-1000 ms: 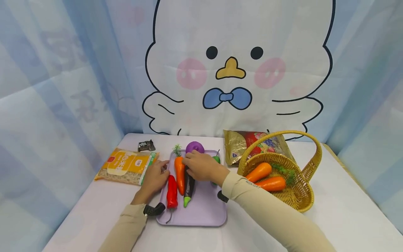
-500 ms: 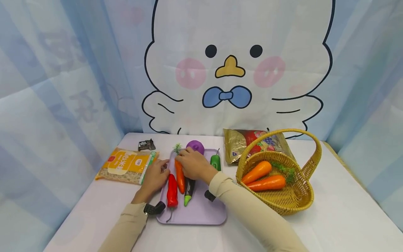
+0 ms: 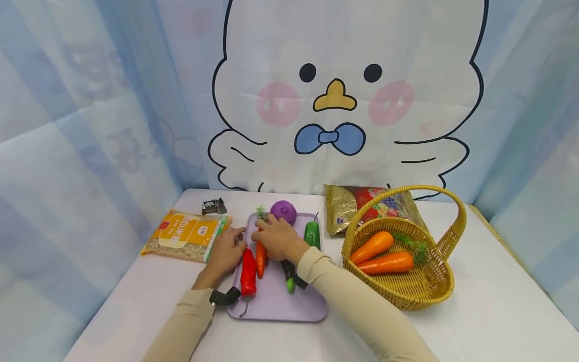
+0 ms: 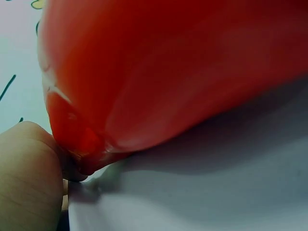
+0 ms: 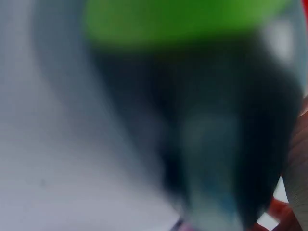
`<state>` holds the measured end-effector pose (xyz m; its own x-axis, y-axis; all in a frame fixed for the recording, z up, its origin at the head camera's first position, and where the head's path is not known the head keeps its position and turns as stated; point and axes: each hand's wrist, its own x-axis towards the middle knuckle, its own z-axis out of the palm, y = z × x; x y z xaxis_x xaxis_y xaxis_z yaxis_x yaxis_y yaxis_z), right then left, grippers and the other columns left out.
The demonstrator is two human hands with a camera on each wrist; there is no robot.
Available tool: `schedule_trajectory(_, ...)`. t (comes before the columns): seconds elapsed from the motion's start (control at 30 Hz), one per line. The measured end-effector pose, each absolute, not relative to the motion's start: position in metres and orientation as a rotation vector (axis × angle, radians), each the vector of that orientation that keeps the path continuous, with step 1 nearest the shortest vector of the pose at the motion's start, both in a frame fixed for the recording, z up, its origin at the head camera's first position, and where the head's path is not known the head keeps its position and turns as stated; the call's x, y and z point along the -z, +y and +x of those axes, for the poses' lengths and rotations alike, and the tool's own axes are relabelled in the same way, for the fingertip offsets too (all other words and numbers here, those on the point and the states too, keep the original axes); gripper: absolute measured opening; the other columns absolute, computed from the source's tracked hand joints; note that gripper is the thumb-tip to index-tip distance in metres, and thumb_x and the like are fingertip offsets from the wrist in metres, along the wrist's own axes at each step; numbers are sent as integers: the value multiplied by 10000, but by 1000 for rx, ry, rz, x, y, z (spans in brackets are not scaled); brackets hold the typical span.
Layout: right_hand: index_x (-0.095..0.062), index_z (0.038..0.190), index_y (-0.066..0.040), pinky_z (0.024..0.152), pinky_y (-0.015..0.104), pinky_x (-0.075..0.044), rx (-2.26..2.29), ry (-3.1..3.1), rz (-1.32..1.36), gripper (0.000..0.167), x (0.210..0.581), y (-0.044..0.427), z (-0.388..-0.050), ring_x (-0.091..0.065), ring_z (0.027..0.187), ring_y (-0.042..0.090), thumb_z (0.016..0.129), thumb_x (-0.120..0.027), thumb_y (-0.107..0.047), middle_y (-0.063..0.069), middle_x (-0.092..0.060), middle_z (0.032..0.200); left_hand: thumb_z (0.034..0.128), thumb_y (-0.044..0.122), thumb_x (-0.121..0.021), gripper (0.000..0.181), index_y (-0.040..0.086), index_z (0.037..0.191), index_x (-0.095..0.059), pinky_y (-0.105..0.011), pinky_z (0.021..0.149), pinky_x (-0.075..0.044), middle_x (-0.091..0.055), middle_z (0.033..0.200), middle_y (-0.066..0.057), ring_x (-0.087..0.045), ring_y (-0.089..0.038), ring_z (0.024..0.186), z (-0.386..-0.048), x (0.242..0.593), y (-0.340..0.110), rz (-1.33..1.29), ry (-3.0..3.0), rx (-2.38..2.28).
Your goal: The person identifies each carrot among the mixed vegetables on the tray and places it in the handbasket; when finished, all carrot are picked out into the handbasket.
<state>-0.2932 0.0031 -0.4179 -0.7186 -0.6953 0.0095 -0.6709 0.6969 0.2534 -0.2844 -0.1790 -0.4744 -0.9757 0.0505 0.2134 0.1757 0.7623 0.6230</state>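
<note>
A lilac tray [image 3: 298, 306] holds a red chili pepper [image 3: 248, 274], an orange carrot [image 3: 261, 259], a dark eggplant [image 3: 288, 271] with a green end and a green pepper [image 3: 312, 234]. My right hand [image 3: 280, 240] grips the carrot near its leafy top, hiding part of it. The eggplant runs beneath that hand and wrist, blurred and close in the right wrist view. At the tray's left edge, my left hand [image 3: 224, 254] holds the rim beside the red chili pepper. In the left wrist view a digit [image 4: 29, 173] meets the tray edge by the pepper's tip.
A purple onion-like ball [image 3: 284, 211] sits at the tray's far edge. To the right stands a wicker basket [image 3: 422, 289] with two carrots [image 3: 389, 263]; a gold-and-red bag [image 3: 341, 206] lies behind it. A yellow grain bag [image 3: 185, 234] and a small dark packet [image 3: 214, 206] lie left.
My right hand has shifted left from the eggplant onto the carrot. The eggplant's green end has moved right. My left hand has stayed at the tray's edge.
</note>
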Motion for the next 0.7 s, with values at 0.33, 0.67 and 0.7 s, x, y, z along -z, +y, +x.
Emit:
schedule_trajectory(0.33,-705,1239,-342,971,396,-497,390,-2762,1175,348,419,6,-295,-516,1181,283,906,-718,-241,-13,-586,1327,911,129,-627,454,28,1354,-635,-409,834,-520,-644,1033,-107,-575,-252,901,-283,471,-178,-173,-2781,1011)
schedule_trajectory(0.67,-717,1214,-361,952,369,-495,394,-2709,1215,338,409,12,-294,-475,1201,253,899,-733,-240,-16,-567,1336,912,135,-632,454,33,1355,-634,-412,830,-516,-647,1039,-105,-579,-252,899,-284,472,-179,-171,-2783,1003)
schedule_trajectory(0.7,-721,1206,-359,947,366,-495,382,-2702,1221,333,408,12,-294,-472,1199,253,896,-736,-236,-16,-565,1331,914,138,-632,454,34,1356,-634,-408,826,-516,-648,1042,-101,-578,-248,897,-284,472,-179,-167,-2785,1006)
